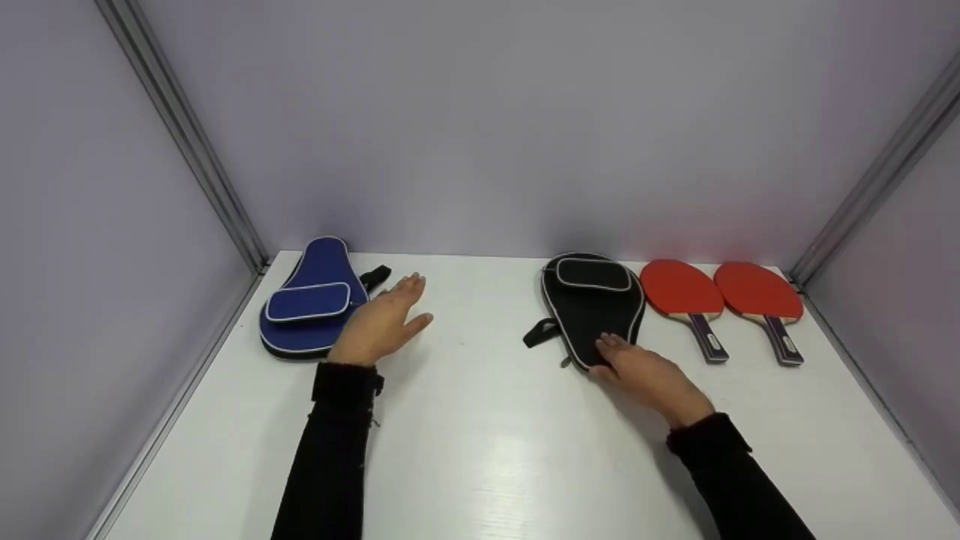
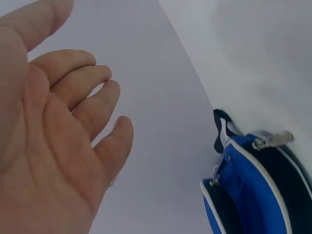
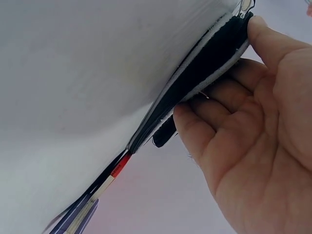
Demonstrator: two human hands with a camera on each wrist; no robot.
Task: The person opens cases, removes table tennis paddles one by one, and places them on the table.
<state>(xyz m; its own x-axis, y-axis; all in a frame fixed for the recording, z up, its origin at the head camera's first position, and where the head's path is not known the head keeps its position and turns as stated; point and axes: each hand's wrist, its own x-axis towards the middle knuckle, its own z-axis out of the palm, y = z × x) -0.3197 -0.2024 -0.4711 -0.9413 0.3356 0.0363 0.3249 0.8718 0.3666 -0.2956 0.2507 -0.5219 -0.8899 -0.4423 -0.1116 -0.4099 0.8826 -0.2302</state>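
Between pale upright panels (image 1: pixel 480 127), we look down on a white tabletop (image 1: pixel 465 435). Right of its middle lies a black table-tennis racket case (image 1: pixel 592 307) piped in white, its narrow end on the near side and beneath the right hand (image 1: pixel 649 375). Toward the left lies a blue table-tennis racket case (image 1: pixel 311 300), narrow end toward the back, just beside the left hand (image 1: pixel 379 322), which hides part of its edge from above. Just right of the black case, we count 2 red-faced table-tennis rackets (image 1: pixel 679 289), their dark purple handles pointing to the near side.

We see the left hand spread, thumb held away; the left wrist view shows it apart from the blue case, a gap the head view conceals. The right hand's fingers rest loosely bent on the black case, thumb at its tip.

Only from the right wrist do we get that case side-on, with the edge of 1 racket past it. Smaller are the black wrist straps (image 1: pixel 541 332), 1 on each case. Smallest, the left wrist view gives us 2 metal zip pulls (image 2: pixel 275 140) on the blue case.
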